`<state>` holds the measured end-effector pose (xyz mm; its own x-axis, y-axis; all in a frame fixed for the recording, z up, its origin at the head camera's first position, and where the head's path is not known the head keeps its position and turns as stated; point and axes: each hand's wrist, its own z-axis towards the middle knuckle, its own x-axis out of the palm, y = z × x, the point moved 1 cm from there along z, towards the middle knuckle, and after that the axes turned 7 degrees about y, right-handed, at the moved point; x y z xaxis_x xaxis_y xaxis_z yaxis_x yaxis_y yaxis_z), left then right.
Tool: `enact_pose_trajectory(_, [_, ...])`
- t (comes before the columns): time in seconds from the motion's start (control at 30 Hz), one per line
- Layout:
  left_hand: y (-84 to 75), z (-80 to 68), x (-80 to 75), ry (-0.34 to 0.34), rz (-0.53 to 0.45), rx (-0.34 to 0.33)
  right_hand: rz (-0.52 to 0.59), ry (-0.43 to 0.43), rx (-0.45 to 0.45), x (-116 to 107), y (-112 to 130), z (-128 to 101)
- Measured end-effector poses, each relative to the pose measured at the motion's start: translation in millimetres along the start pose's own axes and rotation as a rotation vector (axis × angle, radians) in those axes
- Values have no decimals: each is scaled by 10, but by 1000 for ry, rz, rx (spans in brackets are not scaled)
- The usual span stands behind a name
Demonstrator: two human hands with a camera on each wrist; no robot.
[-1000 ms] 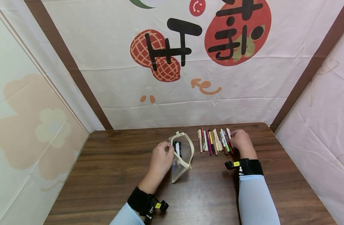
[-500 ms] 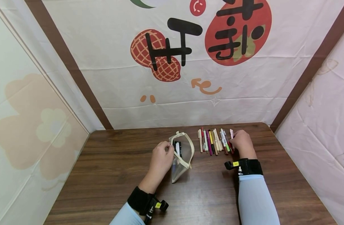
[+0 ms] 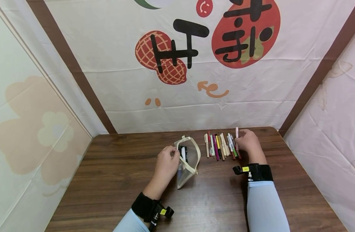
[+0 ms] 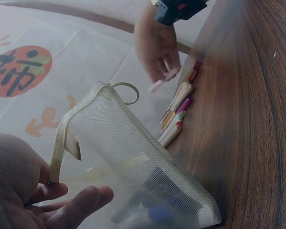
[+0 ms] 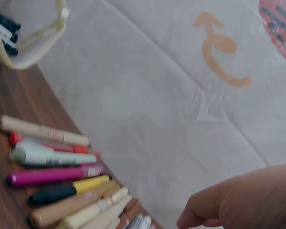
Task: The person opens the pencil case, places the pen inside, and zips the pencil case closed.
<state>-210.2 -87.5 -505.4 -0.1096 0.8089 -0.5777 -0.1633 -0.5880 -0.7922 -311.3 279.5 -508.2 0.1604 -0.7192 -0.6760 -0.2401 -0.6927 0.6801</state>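
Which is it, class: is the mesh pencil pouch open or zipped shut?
Open. The left hand holds the mesh pouch by its rim, the mouth gapes wide, and dark pens show inside it.

- Your head camera looks forward and down from well above the wooden table (image 3: pixel 113 180), taking in both forearms and the printed backdrop (image 3: pixel 177 64) behind.
- Your left wrist camera sits close behind the mesh pencil pouch (image 4: pixel 133 157), facing across the table toward the row of pens (image 4: pixel 178 112).
- Your right wrist camera hovers low and near over those pens (image 5: pixel 57 176), facing the backdrop, with the pouch (image 5: pixel 33 33) at the upper left.
- All three views share the pouch and pens.
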Motion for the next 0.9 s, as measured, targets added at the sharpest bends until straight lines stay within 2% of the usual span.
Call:
enact_pose_trajectory(0.2, [0,-3,-2,-6,3,-2,263,64,-134,84,161,-31])
enact_pose_trajectory(0.33, [-12,-9,-8,5,-3,-4,367,107,-193,183,295,-60])
enact_pose_trajectory(0.53, [-21,-7,-11,5,-7,-1,384,168,-261,335,520,-104])
enact_pose_trajectory(0.9, [-19,-12,-3,12,-2,-11,422,259,-313,601,803,-199])
